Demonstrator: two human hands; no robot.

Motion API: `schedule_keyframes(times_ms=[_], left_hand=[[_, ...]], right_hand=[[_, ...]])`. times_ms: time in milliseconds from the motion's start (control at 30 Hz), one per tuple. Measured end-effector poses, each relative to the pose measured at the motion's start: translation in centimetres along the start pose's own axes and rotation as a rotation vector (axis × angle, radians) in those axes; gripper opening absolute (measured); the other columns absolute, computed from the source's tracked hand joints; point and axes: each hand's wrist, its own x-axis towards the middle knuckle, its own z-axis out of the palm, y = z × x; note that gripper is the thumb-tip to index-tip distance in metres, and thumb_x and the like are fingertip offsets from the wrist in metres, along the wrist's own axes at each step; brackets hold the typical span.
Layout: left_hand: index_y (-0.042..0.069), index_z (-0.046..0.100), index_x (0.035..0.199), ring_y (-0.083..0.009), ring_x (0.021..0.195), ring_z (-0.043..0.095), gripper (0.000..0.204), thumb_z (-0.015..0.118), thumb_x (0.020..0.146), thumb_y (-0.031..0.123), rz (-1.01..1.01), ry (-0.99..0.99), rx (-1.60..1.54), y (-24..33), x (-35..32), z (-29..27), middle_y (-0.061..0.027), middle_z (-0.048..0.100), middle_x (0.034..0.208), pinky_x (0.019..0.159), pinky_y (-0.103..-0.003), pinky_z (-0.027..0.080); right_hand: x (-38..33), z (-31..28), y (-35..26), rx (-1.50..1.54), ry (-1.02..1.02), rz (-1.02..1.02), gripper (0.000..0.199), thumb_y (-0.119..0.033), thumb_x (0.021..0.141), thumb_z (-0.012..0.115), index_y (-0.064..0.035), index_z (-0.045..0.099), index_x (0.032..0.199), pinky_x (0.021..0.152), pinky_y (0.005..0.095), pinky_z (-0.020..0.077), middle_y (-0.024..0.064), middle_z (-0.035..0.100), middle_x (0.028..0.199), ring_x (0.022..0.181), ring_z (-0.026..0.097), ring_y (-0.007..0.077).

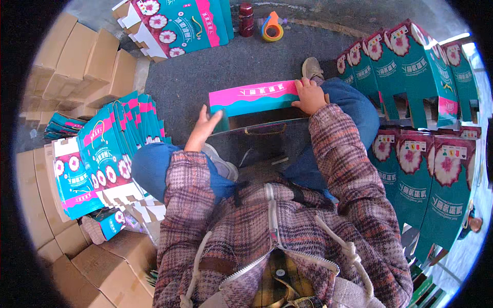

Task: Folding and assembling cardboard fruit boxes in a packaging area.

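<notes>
Centre frame: pink-and-teal carton (254,97) on the lap, right hand (309,96) clamping its right edge, left hand (204,127) spread flat against its left corner; bare grey floor (205,66) beyond, flat stacks (110,149) crowding lower left

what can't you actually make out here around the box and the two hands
- Head view: most of the teal and pink box is foreshortened; only its top panel shows.
- Left hand: its palm and its contact with the box edge face away.
- Right hand: fingertips curl over the box end, so the grip is unclear.
- Flat box stack: the count is too crowded to tell.
- Standing boxes: cut off by the fisheye rim.
</notes>
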Motion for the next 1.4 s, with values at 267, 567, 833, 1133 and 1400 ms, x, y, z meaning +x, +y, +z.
schedule_keyframes(times_ms=[267, 567, 833, 1133, 1400], left_hand=[[0.003, 0.041, 0.131, -0.0308, 0.107, 0.057, 0.065, 0.072, 0.08, 0.029, -0.054, -0.146, 0.225, -1.8, 1.2, -0.7, -0.0169, 0.056, 0.119, 0.079, -0.046, 0.053], [0.008, 0.038, 0.135, -0.0333, 0.112, 0.053, 0.07, 0.071, 0.079, 0.034, -0.012, -0.211, 0.126, -2.0, 2.0, -0.6, -0.0154, 0.052, 0.124, 0.077, -0.054, 0.052], [0.005, 0.038, 0.137, -0.0371, 0.122, 0.043, 0.073, 0.054, 0.084, 0.054, -0.218, -0.216, -0.208, -2.4, 1.6, -2.0, -0.02, 0.047, 0.132, 0.095, -0.06, 0.034], [0.015, 0.036, 0.141, -0.0336, 0.128, 0.039, 0.084, 0.055, 0.079, 0.068, -0.275, -0.222, -0.057, -1.0, 0.1, 0.5, -0.0133, 0.04, 0.141, 0.094, -0.056, 0.04], [0.013, 0.042, 0.136, -0.0219, 0.116, 0.049, 0.058, 0.06, 0.089, 0.042, -0.049, -0.098, -0.185, 0.8, -1.7, -0.6, -0.0055, 0.051, 0.128, 0.093, -0.045, 0.042]], right_hand=[[-3.2, -5.3, 3.2, 0.415, 0.054, 0.387, 0.054, -0.048, 0.084, 0.06, -0.0008, 0.055, 0.109, 0.085, 0.0456, 0.0469, 0.0247, 0.063, 0.102, 0.099, 0.061, 0.0388], [-5.8, -3.8, 2.2, 0.476, -0.511, -0.242, 0.082, -0.062, 0.073, 0.064, -0.0012, 0.051, 0.126, 0.093, 0.0433, 0.0436, 0.025, 0.059, 0.117, 0.11, 0.056, 0.0388], [-0.6, 0.2, 3.7, 0.501, -0.026, 0.256, 0.099, -0.052, 0.062, 0.08, 0.0024, 0.038, 0.133, 0.097, 0.0401, 0.0429, 0.0307, 0.046, 0.13, 0.117, 0.05, 0.0392], [1.2, 6.7, 4.4, 1.039, -0.249, 0.244, 0.086, -0.058, 0.064, 0.077, 0.0057, 0.056, 0.117, 0.092, 0.0395, 0.0457, 0.0254, 0.06, 0.114, 0.108, 0.059, 0.0336], [-0.2, -1.0, 3.1, 0.877, 0.019, 0.202, 0.072, -0.051, 0.072, 0.073, 0.0058, 0.053, 0.113, 0.088, 0.042, 0.0459, 0.0268, 0.061, 0.107, 0.102, 0.06, 0.0385]])
